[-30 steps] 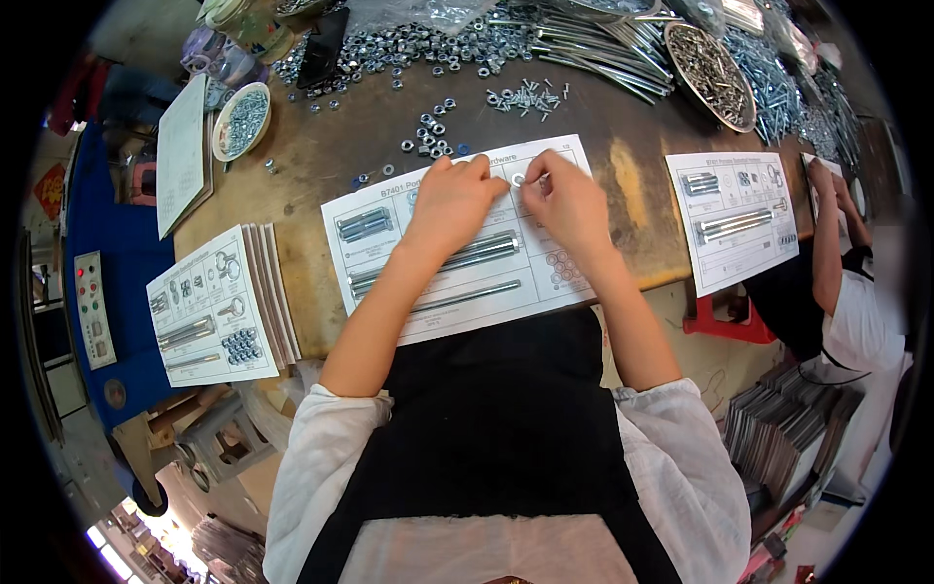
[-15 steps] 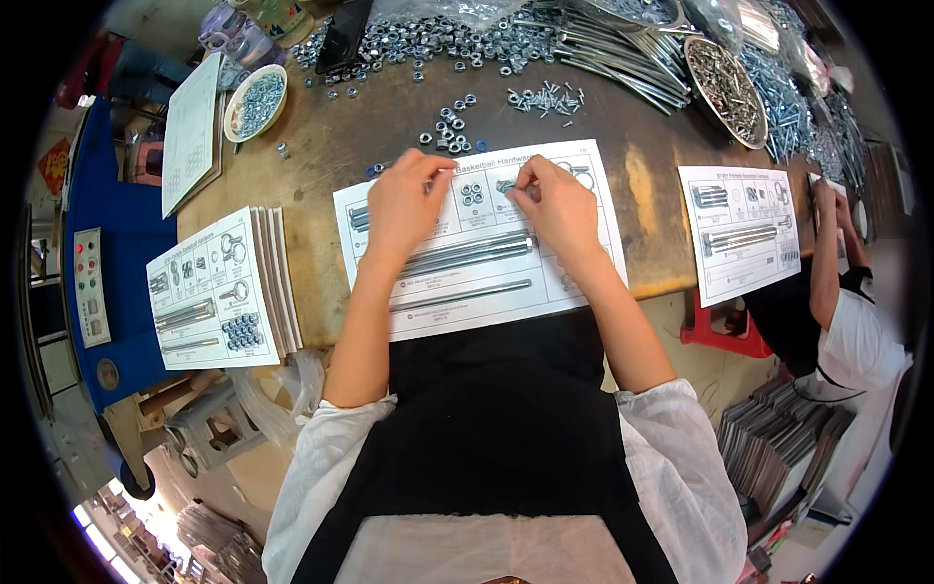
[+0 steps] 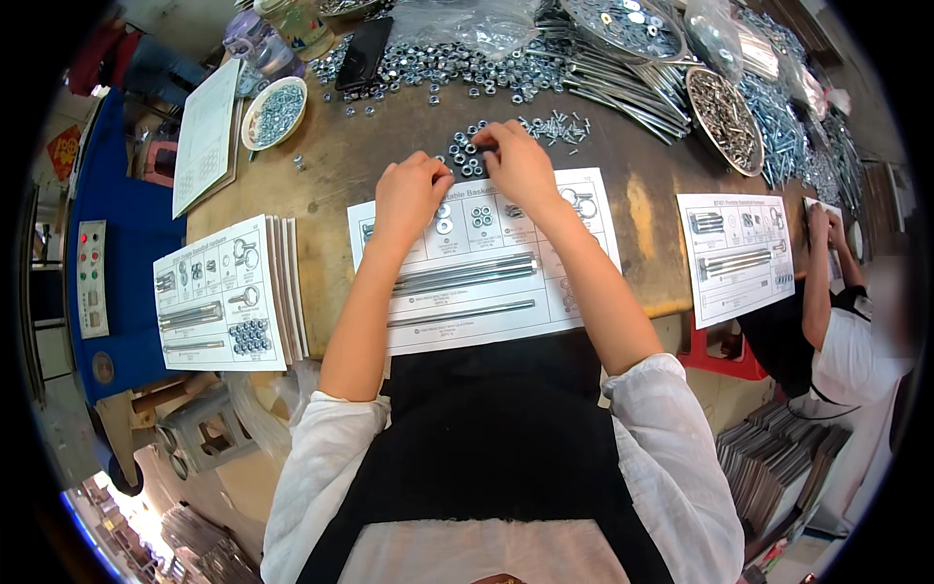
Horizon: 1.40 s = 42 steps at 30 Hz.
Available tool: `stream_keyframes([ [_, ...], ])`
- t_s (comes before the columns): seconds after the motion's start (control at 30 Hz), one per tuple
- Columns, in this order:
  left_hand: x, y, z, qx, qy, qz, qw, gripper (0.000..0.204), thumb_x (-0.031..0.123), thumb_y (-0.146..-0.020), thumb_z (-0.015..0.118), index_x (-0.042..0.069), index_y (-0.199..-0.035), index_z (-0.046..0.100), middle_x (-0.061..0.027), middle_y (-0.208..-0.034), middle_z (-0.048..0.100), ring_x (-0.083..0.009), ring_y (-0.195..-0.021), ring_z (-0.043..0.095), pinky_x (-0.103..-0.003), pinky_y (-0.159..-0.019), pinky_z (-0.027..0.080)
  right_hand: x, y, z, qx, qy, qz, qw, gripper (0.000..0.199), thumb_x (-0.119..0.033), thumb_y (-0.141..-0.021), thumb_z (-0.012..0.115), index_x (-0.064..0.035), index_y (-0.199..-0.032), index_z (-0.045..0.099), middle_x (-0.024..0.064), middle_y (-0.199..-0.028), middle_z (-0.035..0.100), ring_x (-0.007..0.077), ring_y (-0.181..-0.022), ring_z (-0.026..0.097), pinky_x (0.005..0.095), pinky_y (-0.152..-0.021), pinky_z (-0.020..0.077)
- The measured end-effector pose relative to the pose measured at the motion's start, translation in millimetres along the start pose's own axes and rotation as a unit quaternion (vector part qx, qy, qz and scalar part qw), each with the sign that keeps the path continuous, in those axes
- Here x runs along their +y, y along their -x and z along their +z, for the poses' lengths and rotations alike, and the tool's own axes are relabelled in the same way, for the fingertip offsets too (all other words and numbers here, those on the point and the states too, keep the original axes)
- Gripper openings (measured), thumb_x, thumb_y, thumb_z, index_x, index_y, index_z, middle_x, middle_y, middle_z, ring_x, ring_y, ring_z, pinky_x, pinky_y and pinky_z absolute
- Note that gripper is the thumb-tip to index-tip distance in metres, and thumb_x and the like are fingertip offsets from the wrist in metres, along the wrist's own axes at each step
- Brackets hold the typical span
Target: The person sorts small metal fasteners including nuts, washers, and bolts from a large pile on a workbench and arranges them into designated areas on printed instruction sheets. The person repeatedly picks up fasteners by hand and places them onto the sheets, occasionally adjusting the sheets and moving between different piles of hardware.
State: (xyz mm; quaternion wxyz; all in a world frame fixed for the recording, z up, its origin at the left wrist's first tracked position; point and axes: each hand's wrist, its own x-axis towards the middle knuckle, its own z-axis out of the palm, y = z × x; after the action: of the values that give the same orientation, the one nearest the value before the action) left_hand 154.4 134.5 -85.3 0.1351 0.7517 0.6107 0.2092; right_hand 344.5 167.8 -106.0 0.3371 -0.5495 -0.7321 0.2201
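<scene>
At the left of the counter, a white bowl holds small silvery hardware, too fine to tell apart. The left hand is at the upper edge of the printed sheet, fingertips bunched; whether they pinch anything cannot be told. Just beyond that edge, between the hands, lies a small cluster of loose nuts, and the right hand reaches to it, thumb and fingers parted. The step in hand looks like picking out nuts; the next move calls for a light pinch that leaves the neighbours undisturbed. Farther right, a round dish holds flat washers, and an oval dish is heaped with small screws.
</scene>
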Motion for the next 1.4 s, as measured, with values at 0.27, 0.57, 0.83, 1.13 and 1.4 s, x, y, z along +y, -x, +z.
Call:
stream_keyframes([
  [0.27,-14,-43,8,-0.049,0.043,-0.025,0.998,0.029,0.014,-0.083,0.074,0.008,-0.111,0.068,-0.0093,-0.102,0.067,-0.0283,-0.093,0.067,-0.04,-0.082,0.053,5,-24,8,-0.053,0.068,-0.055,0.995,0.023,-0.016,-0.081,0.075,-0.0122,-0.1,0.065,0.0077,-0.097,0.065,0.0305,-0.092,0.067,0.042,-0.076,0.0545],
  [0.57,-17,-59,20,-0.038,0.036,-0.006,0.999,0.036,0.012,-0.082,0.073,0.006,-0.116,0.063,-0.0111,-0.107,0.063,-0.0308,-0.1,0.065,-0.041,-0.085,0.052,6,-34,19,-0.051,-0.03,-0.023,0.998,0.031,-0.009,-0.078,0.075,-0.0057,-0.104,0.059,0.0106,-0.094,0.068,0.027,-0.084,0.068,0.0386,-0.073,0.0529],
  [0.83,-22,-67,20,-0.034,0.071,0.061,0.995,0.03,0.011,-0.081,0.074,0.006,-0.108,0.065,-0.0138,-0.098,0.062,-0.0323,-0.091,0.064,-0.043,-0.08,0.051,0,-29,13,-0.042,-0.055,-0.032,0.997,0.029,-0.009,-0.077,0.075,-0.0062,-0.103,0.06,0.0092,-0.098,0.064,0.0289,-0.085,0.066,0.0398,-0.073,0.0537],
  [1.13,-37,-73,21,-0.034,0.055,0.019,0.998,0.021,0.013,-0.08,0.073,0.007,-0.099,0.068,-0.0135,-0.09,0.062,-0.0311,-0.084,0.064,-0.042,-0.075,0.051,-2,-37,24,-0.053,0.048,-0.073,0.995,0.018,-0.012,-0.079,0.072,-0.0076,-0.095,0.064,0.0125,-0.096,0.063,0.0342,-0.087,0.066,0.0452,-0.075,0.0545],
  [1.4,-33,-86,22,0.024,0.037,-0.019,0.999,0.027,0.02,-0.086,0.075,0.013,-0.11,0.067,-0.0109,-0.096,0.062,-0.0314,-0.092,0.065,-0.043,-0.08,0.052,30,-27,7,0.043,-0.027,0.032,0.998,0.015,-0.008,-0.081,0.07,-0.0017,-0.094,0.064,0.016,-0.09,0.067,0.0326,-0.08,0.067,0.0412,-0.074,0.0536],
])
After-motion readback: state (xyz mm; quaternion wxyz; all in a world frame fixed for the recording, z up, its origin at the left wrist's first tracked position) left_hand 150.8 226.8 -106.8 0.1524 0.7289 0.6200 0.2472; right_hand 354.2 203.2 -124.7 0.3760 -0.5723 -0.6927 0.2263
